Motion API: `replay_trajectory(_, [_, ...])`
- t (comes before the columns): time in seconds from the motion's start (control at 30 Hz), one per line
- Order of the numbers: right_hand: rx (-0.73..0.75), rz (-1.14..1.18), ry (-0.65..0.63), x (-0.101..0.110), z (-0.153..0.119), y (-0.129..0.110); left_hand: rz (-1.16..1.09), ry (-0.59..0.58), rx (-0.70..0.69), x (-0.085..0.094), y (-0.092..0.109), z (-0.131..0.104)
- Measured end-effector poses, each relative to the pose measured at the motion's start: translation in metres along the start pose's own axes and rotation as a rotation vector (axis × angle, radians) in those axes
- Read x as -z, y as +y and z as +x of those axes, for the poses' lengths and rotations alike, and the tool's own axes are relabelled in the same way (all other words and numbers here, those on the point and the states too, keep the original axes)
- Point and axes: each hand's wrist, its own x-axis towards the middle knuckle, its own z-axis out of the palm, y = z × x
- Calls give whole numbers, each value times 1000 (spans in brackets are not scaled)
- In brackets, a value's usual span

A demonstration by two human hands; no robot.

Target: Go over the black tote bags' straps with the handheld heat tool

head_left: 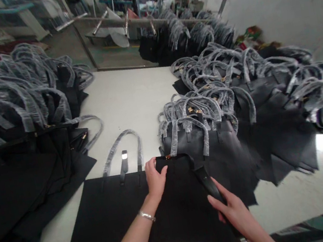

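My left hand (156, 179) grips the top edge of a black bag (186, 199), its thumb on the near face. Close by on that edge sits a small gold-coloured clasp (168, 157). My right hand (232, 208) is closed round a long black strap-like piece (209, 185), whose wide flat end points up and away over the bag's right side. A bit of metal shows below my right wrist. Left of my hands lies another flat black bag (112, 218) with a plastic-wrapped handle (123, 135) and a closing tab (123, 166).
Black bags with plastic-wrapped handles are heaped on the left (26, 158) and on the right (273, 128). They rest on a white table (126, 93). Beyond its far edge stands a metal rack (133, 21) with more bags hanging from it.
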Motion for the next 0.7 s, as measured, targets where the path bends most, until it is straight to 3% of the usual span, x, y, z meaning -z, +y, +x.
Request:
replay_trajectory(0.07, [-8,33,-80,-10,-3,-1,-180,-148,197,5,-12,-1])
replay_trajectory(0.13, [-16,84,-142,-21,-2,-6,-295,-294,278,7,-18,-2])
replay_trajectory(0.37, [-9,154,-332,-40,10,-13,-659,-520,497,4,-16,-11])
replay_trajectory(0.43, [-21,149,-309,-45,14,-12,-666,-532,519,1,-19,-13])
replay_trajectory(0.6, [45,169,-96,-52,18,-16,-677,-540,522,-11,-27,-16])
replay_trajectory(0.7, [28,86,-125,-41,10,-14,-694,-545,523,-13,-28,-18])
